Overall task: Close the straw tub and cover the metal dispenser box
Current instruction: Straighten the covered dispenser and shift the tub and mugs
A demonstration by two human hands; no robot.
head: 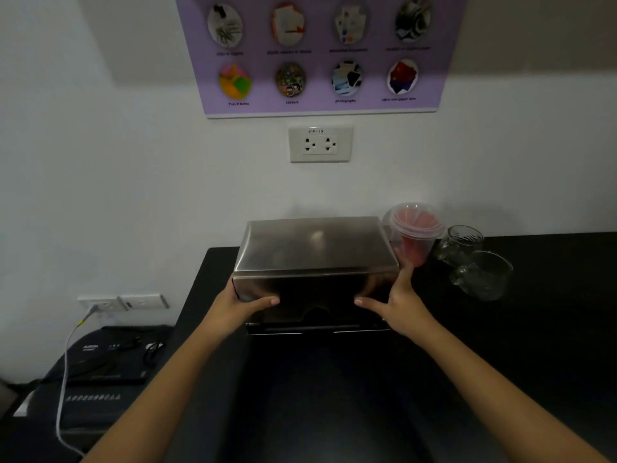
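Note:
The metal dispenser box [315, 279] stands on the black counter against the wall, its steel cover [317, 243] resting on top. My left hand [242, 307] grips the box's lower left front corner, thumb across the front face. My right hand [392, 304] grips the lower right front corner, one finger stretched up along the right side. To the right of the box stands the clear straw tub [414, 233] with red straws inside and a clear lid on top.
Two glass mugs [474, 259] stand right of the tub. The black counter [534, 329] stretches right and toward me. A wall socket [320, 144] sits above the box. Lower left, a black machine [103, 365] with a white cable [65, 379] plugged into a low outlet.

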